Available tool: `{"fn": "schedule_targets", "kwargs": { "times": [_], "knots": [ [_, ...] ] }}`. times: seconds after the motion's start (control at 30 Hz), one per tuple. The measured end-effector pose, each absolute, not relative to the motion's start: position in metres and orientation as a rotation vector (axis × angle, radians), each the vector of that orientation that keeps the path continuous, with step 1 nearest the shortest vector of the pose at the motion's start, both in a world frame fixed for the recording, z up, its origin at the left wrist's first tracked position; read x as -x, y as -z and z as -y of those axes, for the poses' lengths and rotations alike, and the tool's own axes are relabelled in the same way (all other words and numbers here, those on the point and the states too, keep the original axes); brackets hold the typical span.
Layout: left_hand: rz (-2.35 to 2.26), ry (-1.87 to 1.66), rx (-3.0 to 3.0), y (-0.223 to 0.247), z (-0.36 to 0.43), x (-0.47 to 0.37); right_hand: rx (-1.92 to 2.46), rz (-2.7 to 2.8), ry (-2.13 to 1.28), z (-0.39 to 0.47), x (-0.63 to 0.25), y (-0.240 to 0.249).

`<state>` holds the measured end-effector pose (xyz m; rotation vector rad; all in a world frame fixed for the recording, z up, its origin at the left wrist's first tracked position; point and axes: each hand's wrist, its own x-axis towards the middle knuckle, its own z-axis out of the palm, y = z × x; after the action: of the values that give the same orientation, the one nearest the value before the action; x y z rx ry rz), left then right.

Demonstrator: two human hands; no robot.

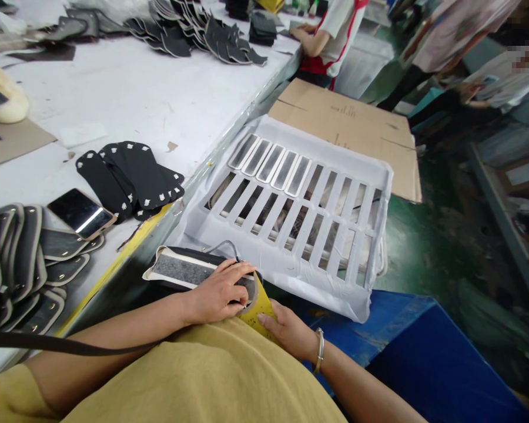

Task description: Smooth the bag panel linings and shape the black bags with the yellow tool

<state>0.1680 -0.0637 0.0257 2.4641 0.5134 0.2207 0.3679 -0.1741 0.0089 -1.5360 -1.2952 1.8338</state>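
The right hand [286,329] has its thumb on the near face of a yellow piece [254,316] and its fingers behind, a narrow pinch that seems meant to keep this bent sheet upright against the end of the grey-topped pad [180,269]. That pad stretches away to the left of the left hand [224,291], which lies over its near end, perhaps to steady it while the sheet sits close; I cannot tell whether those fingers grip or merely rest. Beyond both hands is a white slotted rack [326,288], with 5 grey strips [271,164] side by side at its far left, probably laid flat and apart so that each can be picked up singly. Left of the left hand, the bench [114,88] carries black pieces [130,176], a phone [81,212] and a fanned pile of pale-edged pieces [15,258], likely kept within reach. As for pose, the left forearm comes in low from the left, palm down with fingers bent and thumb tucked below; the right forearm rises from the lower right, a bracelet [320,351] at its wrist.
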Motion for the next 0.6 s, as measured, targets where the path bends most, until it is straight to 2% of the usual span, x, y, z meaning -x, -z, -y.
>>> {"fn": "schedule_targets", "kwargs": {
  "times": [0.6],
  "knots": [
    [-0.685, -0.301, -2.397, -0.0290, 0.0717, -0.1766, 1.526, 1.285, -1.843, 0.1685, -0.3649, -0.0079]
  ]
}}
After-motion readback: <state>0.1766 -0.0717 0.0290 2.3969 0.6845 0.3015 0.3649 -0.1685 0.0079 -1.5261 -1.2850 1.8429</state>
